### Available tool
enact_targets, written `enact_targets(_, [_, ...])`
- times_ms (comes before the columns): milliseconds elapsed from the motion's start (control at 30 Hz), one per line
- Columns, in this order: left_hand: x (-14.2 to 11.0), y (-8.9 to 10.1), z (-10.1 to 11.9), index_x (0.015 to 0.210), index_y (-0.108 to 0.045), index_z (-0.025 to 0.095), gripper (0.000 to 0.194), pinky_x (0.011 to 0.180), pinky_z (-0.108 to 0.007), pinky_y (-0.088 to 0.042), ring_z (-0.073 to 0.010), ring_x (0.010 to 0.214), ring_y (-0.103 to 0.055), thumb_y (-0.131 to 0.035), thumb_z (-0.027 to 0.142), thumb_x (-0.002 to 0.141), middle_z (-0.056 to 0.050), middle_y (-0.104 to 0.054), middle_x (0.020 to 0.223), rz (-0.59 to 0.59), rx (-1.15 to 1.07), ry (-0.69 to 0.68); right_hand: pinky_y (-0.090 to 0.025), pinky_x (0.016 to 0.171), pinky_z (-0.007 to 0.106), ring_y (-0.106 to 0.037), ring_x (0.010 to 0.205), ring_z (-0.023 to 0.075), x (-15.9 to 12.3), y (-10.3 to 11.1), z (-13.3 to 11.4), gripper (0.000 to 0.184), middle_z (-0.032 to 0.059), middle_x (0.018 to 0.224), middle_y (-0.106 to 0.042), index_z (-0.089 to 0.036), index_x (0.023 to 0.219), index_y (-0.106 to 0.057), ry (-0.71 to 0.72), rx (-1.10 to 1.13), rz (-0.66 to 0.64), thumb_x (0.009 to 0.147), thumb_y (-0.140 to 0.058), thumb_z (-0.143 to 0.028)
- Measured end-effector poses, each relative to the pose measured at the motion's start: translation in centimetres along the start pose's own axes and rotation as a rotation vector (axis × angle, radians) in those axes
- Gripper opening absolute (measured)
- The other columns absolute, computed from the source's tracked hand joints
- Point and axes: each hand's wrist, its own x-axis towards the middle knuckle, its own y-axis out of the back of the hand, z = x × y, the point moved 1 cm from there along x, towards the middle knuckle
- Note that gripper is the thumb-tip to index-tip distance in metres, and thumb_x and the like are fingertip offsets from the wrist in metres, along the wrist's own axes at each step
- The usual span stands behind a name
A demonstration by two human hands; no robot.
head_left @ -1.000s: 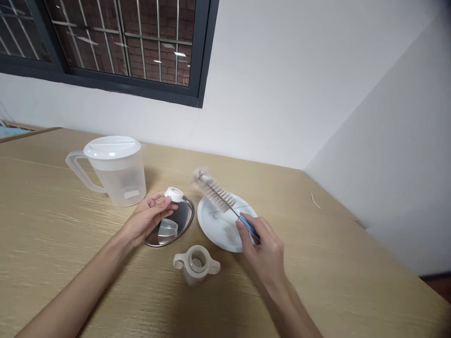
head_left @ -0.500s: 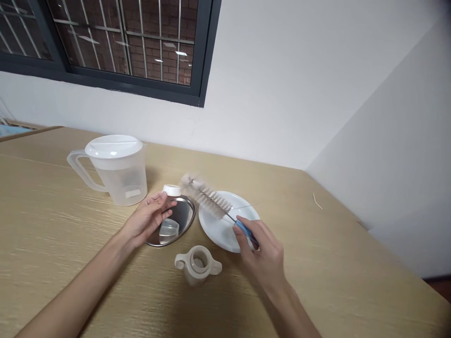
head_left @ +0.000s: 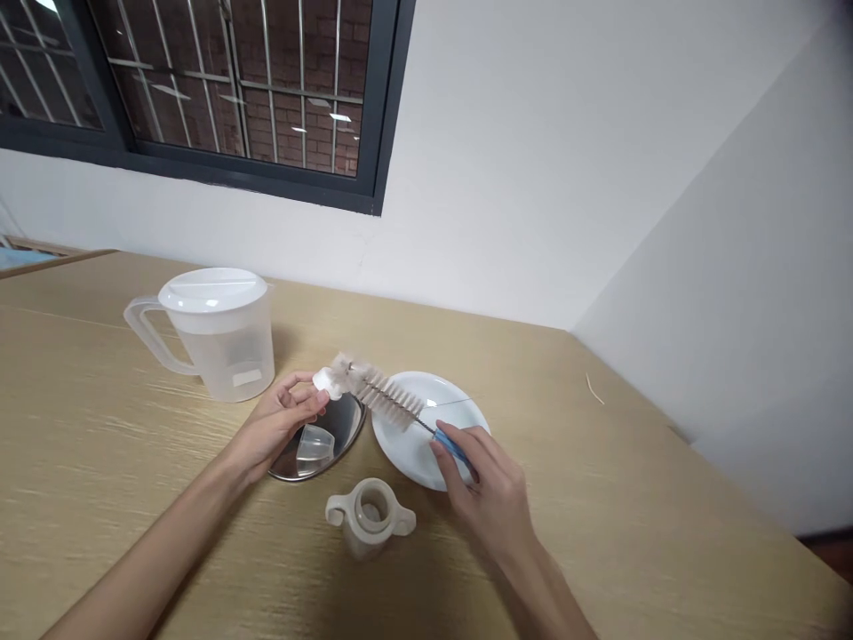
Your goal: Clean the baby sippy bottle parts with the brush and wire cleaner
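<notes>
Between the thumb and fingers of my left hand (head_left: 283, 413) is a small white ring-shaped bottle collar (head_left: 324, 382), held above the metal tray. My right hand (head_left: 486, 480) grips the blue handle (head_left: 454, 447) of a bottle brush (head_left: 390, 400). The bristly tip of the brush meets the collar; whether it is inside the opening I cannot tell. Nearer to me stands an open two-handled baby bottle (head_left: 371, 520), upright. A clear plastic bottle cap (head_left: 315, 447) lies on the shiny metal tray (head_left: 293, 474) under my left hand.
A translucent lidded pitcher (head_left: 227, 342) stands at the back left. Right of the tray is a white plate (head_left: 413, 467), partly behind the brush, with a thin wire-like thing on it. A pale strip (head_left: 594, 388) lies far right on the wooden table. The wall borders the table's back.
The brush has moved left and down, from above the plate to the collar. My left hand has turned the collar to face the brush.
</notes>
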Motion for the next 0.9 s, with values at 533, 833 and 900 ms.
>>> enact_targets(533, [0.22,0.01,0.19,0.119,-0.064,0.019,0.048,0.082,-0.024,-0.048,-0.0191,0.100,-0.068,-0.084,0.032,0.078,-0.010,-0.075,0.113,-0.045,0.083,-0.048,-0.049,0.058,0.024,-0.065,0.071,0.0139,-0.26,0.00,0.38,0.018,0.0048,0.091,-0.070,-0.020,0.112,-0.069,-0.092,-0.093,0.019,0.097,-0.061,-0.026])
enact_targets(833, [0.17,-0.24,0.34,0.125,-0.065,0.018,0.057,0.082,-0.028,-0.052,-0.0239,0.101,-0.071,-0.086,0.031,0.074,-0.014,-0.075,0.116,-0.057,0.059,-0.059,-0.047,0.054,0.023,-0.066,0.069,0.0132,-0.19,-0.09,0.19,0.019,0.0049,0.089,-0.071,-0.020,0.114,-0.067,-0.025,-0.117,-0.028,0.098,-0.060,-0.025])
enact_targets(900, [0.15,-0.19,0.36,0.125,-0.064,0.019,0.057,0.085,-0.029,-0.052,-0.0241,0.103,-0.071,-0.086,0.031,0.074,-0.014,-0.074,0.118,-0.040,0.053,-0.056,-0.047,0.054,0.023,-0.067,0.071,0.0141,-0.19,0.02,0.57,0.018,0.0052,0.090,-0.071,-0.019,0.112,-0.068,-0.062,-0.164,-0.006,0.097,-0.060,-0.027])
